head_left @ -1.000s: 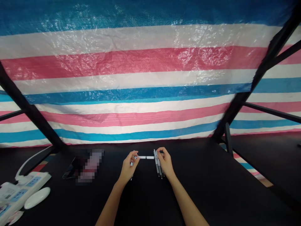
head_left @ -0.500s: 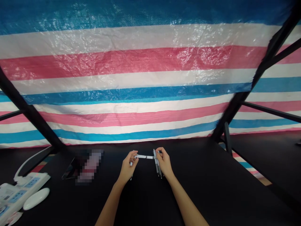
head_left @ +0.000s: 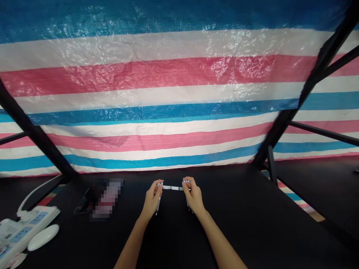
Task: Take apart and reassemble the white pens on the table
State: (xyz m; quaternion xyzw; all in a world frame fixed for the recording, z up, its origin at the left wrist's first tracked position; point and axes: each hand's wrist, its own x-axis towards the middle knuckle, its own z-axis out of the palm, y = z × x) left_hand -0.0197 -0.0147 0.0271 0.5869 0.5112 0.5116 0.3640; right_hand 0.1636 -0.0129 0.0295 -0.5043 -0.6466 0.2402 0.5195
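Observation:
A white pen (head_left: 172, 188) with dark bands lies level between my two hands, just above the black table. My left hand (head_left: 150, 201) is closed, fingertips at that pen's left end, and another slim white pen (head_left: 158, 205) slants down from it. The fingers of my right hand (head_left: 195, 200) wrap round the level pen's right end and a small bunch of pens (head_left: 187, 203) whose dark tips point down toward me. Most of that bunch is hidden behind the fingers, so how many pens it holds I cannot tell.
On the left of the black table (head_left: 238, 224) are a white power strip (head_left: 26, 233), a white oval object (head_left: 43, 237) and a dark flat device (head_left: 86, 200), partly pixelated. Black frame bars (head_left: 53, 153) flank a striped plastic sheet (head_left: 168, 138) behind.
My right fingers have curled over the tops of the bunched pens, covering more of them. The pen slanting from my left hand shows more, and that hand has closed in slightly.

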